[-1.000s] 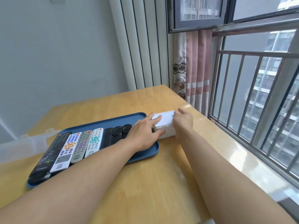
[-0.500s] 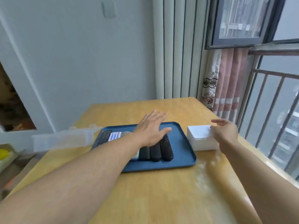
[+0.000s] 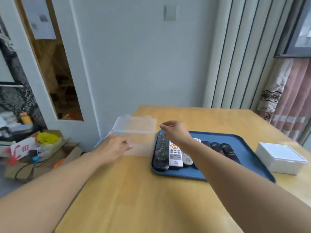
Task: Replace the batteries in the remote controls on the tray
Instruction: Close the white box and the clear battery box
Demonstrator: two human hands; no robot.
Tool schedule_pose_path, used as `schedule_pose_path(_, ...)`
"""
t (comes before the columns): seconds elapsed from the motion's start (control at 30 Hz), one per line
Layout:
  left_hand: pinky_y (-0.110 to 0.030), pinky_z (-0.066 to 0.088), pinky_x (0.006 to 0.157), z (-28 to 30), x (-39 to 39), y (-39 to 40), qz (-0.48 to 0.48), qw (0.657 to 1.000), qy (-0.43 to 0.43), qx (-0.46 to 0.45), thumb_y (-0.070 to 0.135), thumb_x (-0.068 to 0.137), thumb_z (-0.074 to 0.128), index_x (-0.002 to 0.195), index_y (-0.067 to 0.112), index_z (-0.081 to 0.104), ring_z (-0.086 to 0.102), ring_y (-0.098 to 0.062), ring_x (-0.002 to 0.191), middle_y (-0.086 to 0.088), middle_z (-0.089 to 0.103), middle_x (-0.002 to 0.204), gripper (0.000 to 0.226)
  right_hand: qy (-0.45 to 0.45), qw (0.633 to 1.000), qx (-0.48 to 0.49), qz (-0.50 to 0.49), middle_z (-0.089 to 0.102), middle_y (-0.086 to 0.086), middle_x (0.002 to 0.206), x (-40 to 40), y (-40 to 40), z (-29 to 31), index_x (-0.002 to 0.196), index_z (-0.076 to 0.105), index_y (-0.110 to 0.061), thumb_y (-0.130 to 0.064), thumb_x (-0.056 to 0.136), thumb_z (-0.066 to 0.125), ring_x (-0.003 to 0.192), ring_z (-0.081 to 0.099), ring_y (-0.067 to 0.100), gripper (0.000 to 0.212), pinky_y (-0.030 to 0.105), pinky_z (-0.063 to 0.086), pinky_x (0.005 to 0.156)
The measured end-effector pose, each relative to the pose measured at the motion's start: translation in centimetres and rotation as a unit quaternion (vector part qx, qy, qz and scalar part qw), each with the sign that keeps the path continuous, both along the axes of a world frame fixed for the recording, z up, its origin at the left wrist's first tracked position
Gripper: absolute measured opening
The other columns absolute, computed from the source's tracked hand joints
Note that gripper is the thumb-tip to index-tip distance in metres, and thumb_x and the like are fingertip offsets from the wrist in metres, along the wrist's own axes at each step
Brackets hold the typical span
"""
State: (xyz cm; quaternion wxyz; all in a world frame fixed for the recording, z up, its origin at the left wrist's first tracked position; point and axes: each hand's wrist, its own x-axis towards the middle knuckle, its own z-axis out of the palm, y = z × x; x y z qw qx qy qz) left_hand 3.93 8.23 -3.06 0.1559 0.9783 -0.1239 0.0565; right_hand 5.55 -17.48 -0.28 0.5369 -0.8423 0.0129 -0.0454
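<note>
A blue tray [image 3: 244, 148] lies on the wooden table [image 3: 151, 199] and carries several remote controls side by side, among them a long black one [image 3: 162, 152], a white one [image 3: 175, 156] and dark ones [image 3: 225, 148]. My left hand [image 3: 112, 148] hovers at the near left side of a clear plastic box [image 3: 134, 132], fingers relaxed and holding nothing. My right hand [image 3: 176, 132] hangs over the tray's far left corner, beside the box's right edge, fingers loosely bent and holding nothing. A white lidded box [image 3: 281, 157] stands right of the tray.
The table's left edge runs close to the clear box; beyond it on the floor sit cardboard boxes with clutter [image 3: 38, 148]. A wall rises behind the table, with a curtain [image 3: 286, 101] and window at the right.
The view has swung left. Both hands have left the white box and the tray and moved left to the clear plastic box.
</note>
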Motion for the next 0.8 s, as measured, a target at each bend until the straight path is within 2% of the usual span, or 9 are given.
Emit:
schedule_pose_path(0.13,-0.033,0.038,0.094,-2.4,-0.2,1.2,-0.033,0.999,0.013,-0.042,0.039,0.099,0.052,0.087,0.024,0.059,0.046,-0.017,0.105,0.016,0.062,0.096,0.02,0.069,0.997,0.026,-0.031,0.063,0.005,0.096,2.2,3.0,-0.2,0.14,0.051,-0.008,-0.038,0.097,0.059,0.088,0.066,0.025,0.053,0.036,0.051,0.079)
schedule_pose_path(0.27,-0.04,0.016,0.122,-2.5,0.1,1.5,-0.056,0.997,0.01,-0.042,0.037,0.099,0.049,0.081,0.03,0.053,0.047,-0.008,0.1,0.015,0.063,0.092,0.02,0.127,0.969,0.199,-0.068,0.061,0.007,0.093,3.0,4.7,0.7,0.114,0.055,-0.011,-0.055,0.098,0.05,0.069,0.057,0.021,0.047,0.034,0.05,0.078)
schedule_pose_path(0.37,-0.034,0.014,0.123,-1.9,-1.1,1.1,-0.064,0.997,-0.019,-0.049,0.021,0.101,0.053,0.095,0.032,0.058,0.044,0.001,0.099,0.014,0.063,0.104,0.014,0.099,0.964,0.242,-0.048,0.067,0.008,0.104,2.8,4.7,1.2,0.116,0.06,-0.018,-0.061,0.101,0.034,0.082,0.058,0.022,0.053,0.033,0.047,0.076)
schedule_pose_path(0.43,-0.025,0.03,0.112,-1.8,-1.8,1.1,-0.062,0.992,-0.082,-0.074,0.017,0.095,0.063,0.125,0.029,0.058,0.047,-0.005,0.116,0.014,0.057,0.127,0.033,0.074,0.975,0.204,-0.042,0.069,0.007,0.108,2.5,4.5,1.4,0.111,0.067,-0.018,-0.062,0.1,0.035,0.095,0.061,0.022,0.055,0.034,0.046,0.077)
schedule_pose_path(0.5,-0.019,0.033,0.1,-1.6,-2.3,1.1,-0.074,0.985,-0.137,-0.076,0.013,0.087,0.072,0.141,0.03,0.049,0.047,-0.011,0.125,0.012,0.051,0.136,0.061,0.052,0.984,0.166,-0.029,0.071,0.002,0.107,2.1,4.3,1.9,0.108,0.069,-0.017,-0.061,0.095,0.049,0.102,0.063,0.021,0.049,0.033,0.047,0.078)
schedule_pose_path(0.6,-0.03,0.035,0.104,-0.9,-2.6,0.9,-0.099,0.959,-0.261,0.042,0.015,0.072,0.086,0.15,0.027,0.037,0.048,-0.021,0.123,0.001,0.047,0.137,0.093,0.021,0.991,0.134,0.003,0.071,-0.004,0.097,1.3,4.0,2.4,0.108,0.066,-0.018,-0.044,0.09,0.068,0.092,0.064,0.016,0.031,0.029,0.046,0.074)
schedule_pose_path(0.67,-0.038,0.026,0.113,-0.2,-3.0,0.6,-0.082,0.946,-0.299,0.096,0.022,0.062,0.093,0.157,0.022,0.026,0.038,-0.027,0.135,-0.007,0.036,0.152,0.117,-0.054,0.995,0.085,0.014,0.068,-0.004,0.088,0.7,4.0,2.3,0.096,0.065,-0.024,-0.02,0.093,0.068,0.076,0.06,0.014,0.006,0.025,0.043,0.061)
schedule_pose_path(0.73,-0.039,0.001,0.123,0.3,-3.0,0.3,-0.049,0.948,-0.295,0.107,0.028,0.059,0.095,0.162,0.023,0.008,0.011,-0.03,0.153,-0.013,0.008,0.167,0.135,-0.131,0.991,-0.019,0.022,0.07,-0.003,0.088,0.0,4.0,2.0,0.093,0.067,-0.028,-0.004,0.093,0.058,0.073,0.061,0.016,0.026,0.026,0.045,0.057)
schedule_pose_path(0.8,-0.039,-0.015,0.123,0.8,-2.9,0.0,-0.015,0.953,-0.281,0.11,0.034,0.058,0.096,0.161,0.023,-0.008,-0.011,-0.03,0.155,-0.013,-0.013,0.168,0.147,-0.153,0.976,-0.143,0.054,0.073,-0.004,0.097,-0.9,4.0,1.9,0.104,0.072,-0.028,0.005,0.09,0.052,0.083,0.065,0.015,0.041,0.028,0.05,0.066)
